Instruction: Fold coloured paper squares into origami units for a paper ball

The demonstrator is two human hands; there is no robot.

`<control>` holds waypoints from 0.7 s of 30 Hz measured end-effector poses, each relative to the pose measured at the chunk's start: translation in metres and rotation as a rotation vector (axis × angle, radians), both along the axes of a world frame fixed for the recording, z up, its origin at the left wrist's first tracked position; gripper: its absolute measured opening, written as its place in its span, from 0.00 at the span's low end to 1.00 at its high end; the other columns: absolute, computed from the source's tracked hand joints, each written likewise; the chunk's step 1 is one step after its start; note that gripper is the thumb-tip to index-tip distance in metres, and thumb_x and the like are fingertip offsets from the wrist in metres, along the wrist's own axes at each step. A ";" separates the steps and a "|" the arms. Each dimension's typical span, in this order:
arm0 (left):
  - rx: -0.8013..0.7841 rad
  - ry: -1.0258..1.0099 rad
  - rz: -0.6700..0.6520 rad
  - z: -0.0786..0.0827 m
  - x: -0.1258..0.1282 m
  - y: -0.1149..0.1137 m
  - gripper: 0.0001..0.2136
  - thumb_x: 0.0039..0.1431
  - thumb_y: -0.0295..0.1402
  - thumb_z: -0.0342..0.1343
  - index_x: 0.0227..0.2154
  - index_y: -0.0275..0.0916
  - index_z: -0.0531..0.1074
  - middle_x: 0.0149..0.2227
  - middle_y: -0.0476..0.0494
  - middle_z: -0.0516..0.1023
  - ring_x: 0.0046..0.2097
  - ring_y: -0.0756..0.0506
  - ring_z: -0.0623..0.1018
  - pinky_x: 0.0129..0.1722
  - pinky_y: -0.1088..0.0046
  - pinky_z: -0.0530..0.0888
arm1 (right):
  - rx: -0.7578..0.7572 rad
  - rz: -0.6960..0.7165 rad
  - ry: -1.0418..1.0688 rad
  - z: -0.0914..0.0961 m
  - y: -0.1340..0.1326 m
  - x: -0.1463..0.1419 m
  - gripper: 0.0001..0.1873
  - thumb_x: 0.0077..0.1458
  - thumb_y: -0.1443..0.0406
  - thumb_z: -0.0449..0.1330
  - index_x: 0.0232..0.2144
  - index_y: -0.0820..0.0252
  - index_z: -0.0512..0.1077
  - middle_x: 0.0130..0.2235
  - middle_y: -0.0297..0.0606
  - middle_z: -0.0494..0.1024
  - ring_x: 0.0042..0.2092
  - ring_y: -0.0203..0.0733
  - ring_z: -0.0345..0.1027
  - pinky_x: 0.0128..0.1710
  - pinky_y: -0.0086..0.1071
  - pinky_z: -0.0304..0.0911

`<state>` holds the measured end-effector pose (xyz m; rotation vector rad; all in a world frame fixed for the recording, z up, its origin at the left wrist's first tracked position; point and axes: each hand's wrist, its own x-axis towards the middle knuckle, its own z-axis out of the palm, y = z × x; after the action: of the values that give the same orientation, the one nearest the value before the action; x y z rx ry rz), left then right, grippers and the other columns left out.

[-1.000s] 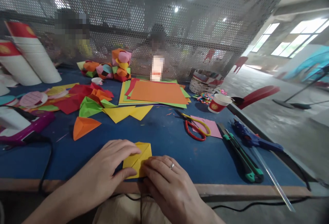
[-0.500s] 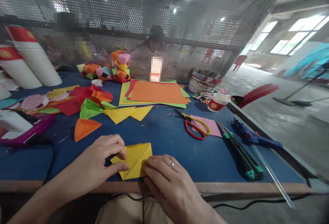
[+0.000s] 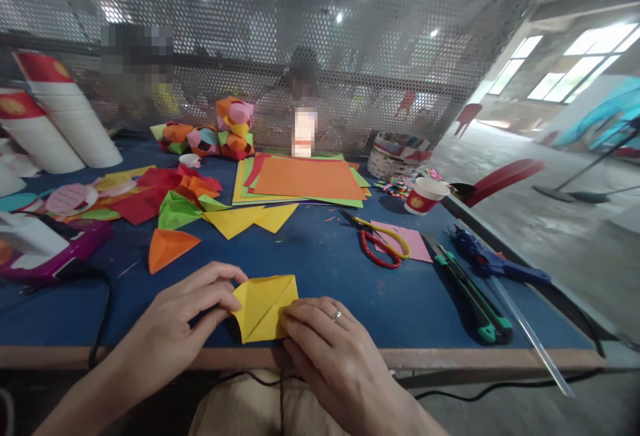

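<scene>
Head view: your left hand [image 3: 183,323] has thumb and fingertips brought together on the left edge of the folded yellow paper [image 3: 267,303], while your right hand [image 3: 330,349] lies over its lower right side, fingers close together; its thumb is mostly hidden, so I cannot tell whether it clamps the sheet. You have the paper between your hands at the near edge of the blue tabletop [image 3: 320,259], a diagonal crease across its face. Beyond your left hand sits an orange folded piece [image 3: 173,249], with a green folded piece [image 3: 177,211] just behind it. Farther back is a stack of coloured paper [image 3: 307,179]. To your right, scissors [image 3: 383,243] rest partly on a pink sheet [image 3: 417,246], then come a cutter knife [image 3: 473,296] and a blue glue gun [image 3: 493,259]
</scene>
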<state>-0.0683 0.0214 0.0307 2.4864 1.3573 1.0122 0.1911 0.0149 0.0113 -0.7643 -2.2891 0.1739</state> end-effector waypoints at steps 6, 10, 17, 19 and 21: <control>0.232 0.079 0.025 -0.001 0.004 -0.019 0.11 0.65 0.22 0.51 0.38 0.46 0.73 0.44 0.52 0.83 0.44 0.53 0.83 0.48 0.83 0.75 | -0.005 -0.040 0.026 0.002 -0.003 0.001 0.14 0.70 0.70 0.54 0.54 0.61 0.71 0.50 0.43 0.81 0.51 0.45 0.75 0.53 0.39 0.73; 0.247 0.087 0.010 -0.010 0.004 -0.028 0.14 0.65 0.19 0.48 0.40 0.46 0.73 0.48 0.52 0.82 0.48 0.54 0.82 0.51 0.83 0.73 | 0.019 -0.063 0.028 0.005 -0.003 -0.001 0.15 0.69 0.69 0.56 0.56 0.62 0.70 0.52 0.46 0.79 0.53 0.46 0.73 0.54 0.38 0.72; 0.317 0.151 -0.076 -0.011 -0.001 -0.028 0.12 0.67 0.19 0.48 0.40 0.42 0.72 0.49 0.48 0.80 0.50 0.55 0.81 0.52 0.84 0.73 | 0.054 -0.070 -0.079 0.011 0.004 -0.002 0.23 0.64 0.57 0.64 0.56 0.62 0.69 0.55 0.48 0.77 0.58 0.53 0.69 0.56 0.46 0.70; 0.312 0.135 -0.065 -0.011 -0.001 -0.025 0.13 0.66 0.17 0.48 0.40 0.41 0.72 0.49 0.47 0.80 0.50 0.55 0.81 0.54 0.84 0.73 | 0.063 -0.085 -0.092 0.011 0.005 -0.001 0.22 0.62 0.56 0.66 0.53 0.62 0.71 0.56 0.50 0.76 0.59 0.55 0.68 0.57 0.48 0.70; 0.314 0.120 -0.064 -0.013 -0.001 -0.023 0.12 0.66 0.17 0.49 0.39 0.41 0.72 0.49 0.47 0.80 0.50 0.55 0.81 0.53 0.84 0.72 | 0.057 -0.102 -0.090 0.011 0.004 0.000 0.20 0.61 0.58 0.67 0.51 0.62 0.71 0.58 0.52 0.75 0.60 0.56 0.67 0.57 0.49 0.69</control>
<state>-0.0692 -0.0019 0.0173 2.8387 1.2220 1.1586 0.1915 0.0191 0.0225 -0.8722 -2.3223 0.0280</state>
